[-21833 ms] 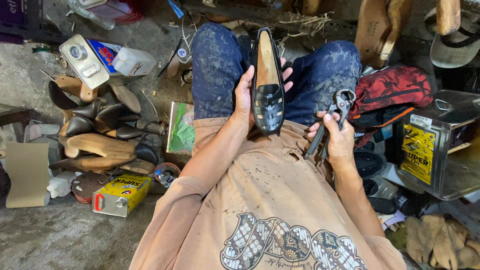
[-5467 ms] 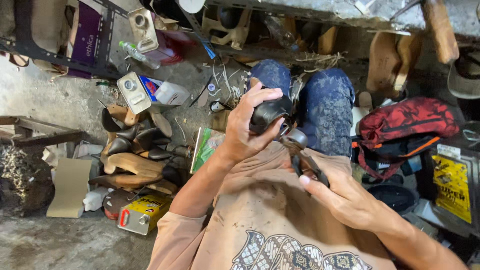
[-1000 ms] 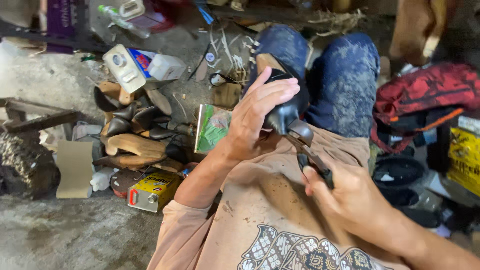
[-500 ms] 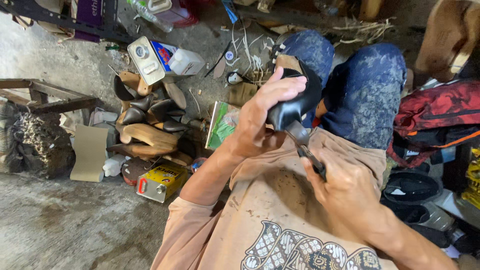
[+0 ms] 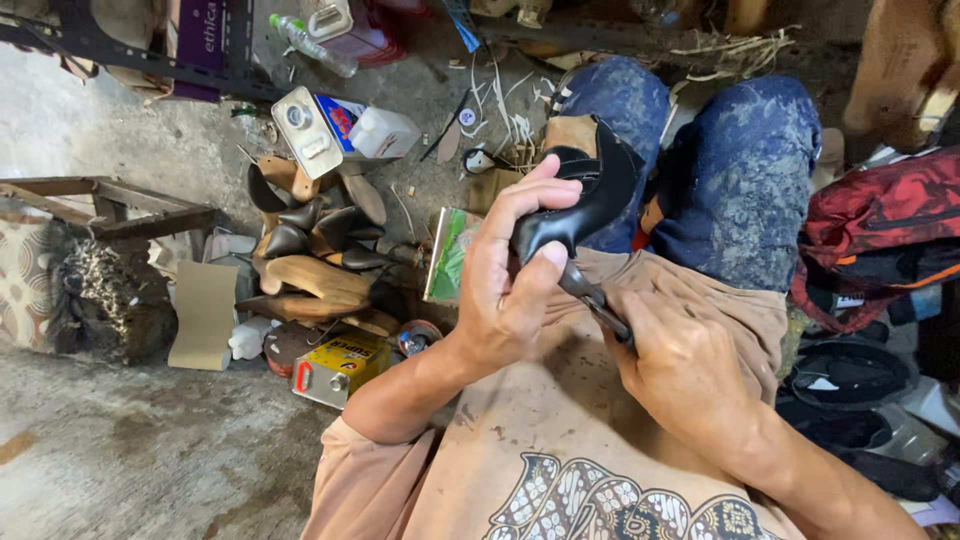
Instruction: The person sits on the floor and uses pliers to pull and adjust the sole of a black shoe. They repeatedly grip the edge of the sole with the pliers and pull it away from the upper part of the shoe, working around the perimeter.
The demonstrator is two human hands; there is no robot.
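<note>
A black leather shoe (image 5: 585, 195) rests on my lap between my knees, toe end toward me. My left hand (image 5: 515, 270) wraps over its near end, thumb pressed on the leather. My right hand (image 5: 690, 370) grips the handles of dark metal pliers (image 5: 595, 300), whose jaws bite the shoe's edge right under my left thumb. Most of the pliers' handles are hidden in my fist.
A pile of wooden shoe lasts and black shoe parts (image 5: 315, 255) lies on the concrete floor to my left, with a yellow can (image 5: 335, 368) and a white bottle (image 5: 385, 130) nearby. A red bag (image 5: 880, 220) and dark shoes (image 5: 850, 375) sit at my right.
Over the last second the view has shifted and drawn closer. Both hands keep their hold, with the pliers still at the shoe's edge; my left thumb has settled over the leather.
</note>
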